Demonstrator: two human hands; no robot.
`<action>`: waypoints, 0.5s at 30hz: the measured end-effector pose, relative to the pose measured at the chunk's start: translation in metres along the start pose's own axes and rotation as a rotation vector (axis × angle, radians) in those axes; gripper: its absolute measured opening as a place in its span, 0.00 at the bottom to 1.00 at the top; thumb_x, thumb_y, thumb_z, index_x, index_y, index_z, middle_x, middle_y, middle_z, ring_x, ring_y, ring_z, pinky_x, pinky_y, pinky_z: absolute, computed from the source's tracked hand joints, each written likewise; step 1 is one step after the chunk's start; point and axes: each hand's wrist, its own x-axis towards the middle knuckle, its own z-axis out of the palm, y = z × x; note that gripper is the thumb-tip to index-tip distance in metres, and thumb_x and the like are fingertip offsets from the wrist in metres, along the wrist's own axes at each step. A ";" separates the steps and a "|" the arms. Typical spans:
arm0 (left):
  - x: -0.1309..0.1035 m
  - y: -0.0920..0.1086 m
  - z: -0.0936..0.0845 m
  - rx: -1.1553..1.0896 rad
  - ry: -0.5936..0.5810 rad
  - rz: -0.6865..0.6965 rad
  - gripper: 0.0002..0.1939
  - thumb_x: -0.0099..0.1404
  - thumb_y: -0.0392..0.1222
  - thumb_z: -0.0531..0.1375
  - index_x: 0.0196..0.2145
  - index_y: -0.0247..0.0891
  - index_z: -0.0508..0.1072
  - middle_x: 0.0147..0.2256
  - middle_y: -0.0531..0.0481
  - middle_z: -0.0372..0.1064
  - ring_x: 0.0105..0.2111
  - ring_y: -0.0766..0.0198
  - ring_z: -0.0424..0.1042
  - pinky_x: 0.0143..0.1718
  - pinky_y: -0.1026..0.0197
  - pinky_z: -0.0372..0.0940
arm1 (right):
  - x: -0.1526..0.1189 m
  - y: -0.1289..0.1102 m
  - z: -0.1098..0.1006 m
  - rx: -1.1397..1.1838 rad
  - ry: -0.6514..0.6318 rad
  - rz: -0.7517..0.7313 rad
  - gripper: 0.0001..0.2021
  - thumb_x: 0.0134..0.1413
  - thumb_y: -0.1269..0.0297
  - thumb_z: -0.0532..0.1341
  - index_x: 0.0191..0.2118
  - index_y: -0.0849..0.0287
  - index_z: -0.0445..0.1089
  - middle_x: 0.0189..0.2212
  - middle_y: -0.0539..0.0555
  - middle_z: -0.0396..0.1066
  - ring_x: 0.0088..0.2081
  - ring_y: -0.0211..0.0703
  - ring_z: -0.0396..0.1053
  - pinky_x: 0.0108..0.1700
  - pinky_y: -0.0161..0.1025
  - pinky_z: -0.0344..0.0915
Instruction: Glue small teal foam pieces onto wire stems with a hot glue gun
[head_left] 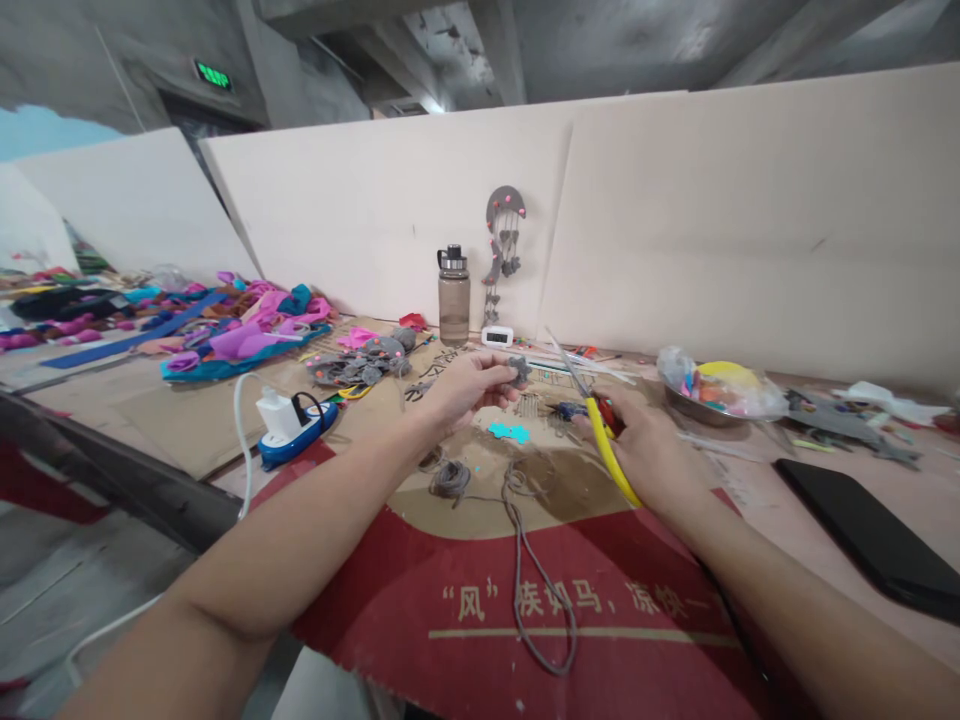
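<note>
Between thumb and fingers, my left hand (pixel 471 388) pinches a small grey felt piece (pixel 519 372) above the cardboard. My right hand (pixel 637 435) is closed on yellow-handled scissors (pixel 611 455), whose blades point up and to the left, a little right of the grey piece. Below the hands, bright turquoise pieces (pixel 509 433) lie on the brown part of the red cardboard (pixel 480 660). A coil of grey cord (pixel 450 479) rests nearer to me, with a long loop running over the red part. Some dark tool (pixel 568 410) lies beside my right fingers, partly hidden.
A bottle (pixel 454 300) and small white clock (pixel 497 337) stand at the back, near a hanging grey felt ornament (pixel 506 210). Left are felt scraps (pixel 255 325) and a blue power strip (pixel 296 438). A metal bowl (pixel 705 408) and black phone (pixel 870 530) are right.
</note>
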 end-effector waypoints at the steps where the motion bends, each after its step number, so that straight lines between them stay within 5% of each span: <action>1: 0.000 0.000 0.001 0.003 0.005 0.000 0.02 0.60 0.30 0.61 0.30 0.31 0.71 0.26 0.49 0.72 0.20 0.73 0.67 0.23 0.68 0.60 | 0.000 -0.001 0.000 0.049 -0.003 0.020 0.18 0.56 0.54 0.60 0.49 0.58 0.70 0.34 0.56 0.76 0.33 0.47 0.72 0.36 0.40 0.64; 8: -0.001 -0.005 0.003 -0.008 0.005 0.033 0.05 0.56 0.33 0.65 0.29 0.33 0.71 0.22 0.54 0.66 0.20 0.74 0.62 0.24 0.68 0.57 | -0.002 -0.009 0.002 0.215 -0.079 0.018 0.19 0.57 0.50 0.60 0.48 0.57 0.65 0.36 0.55 0.73 0.35 0.45 0.70 0.38 0.41 0.65; 15: -0.001 -0.003 0.002 -0.039 0.019 0.060 0.11 0.53 0.38 0.66 0.24 0.35 0.65 0.19 0.57 0.58 0.19 0.76 0.56 0.22 0.69 0.51 | -0.006 -0.030 -0.009 0.267 -0.314 0.002 0.15 0.59 0.48 0.54 0.36 0.56 0.63 0.30 0.52 0.68 0.30 0.41 0.66 0.33 0.39 0.64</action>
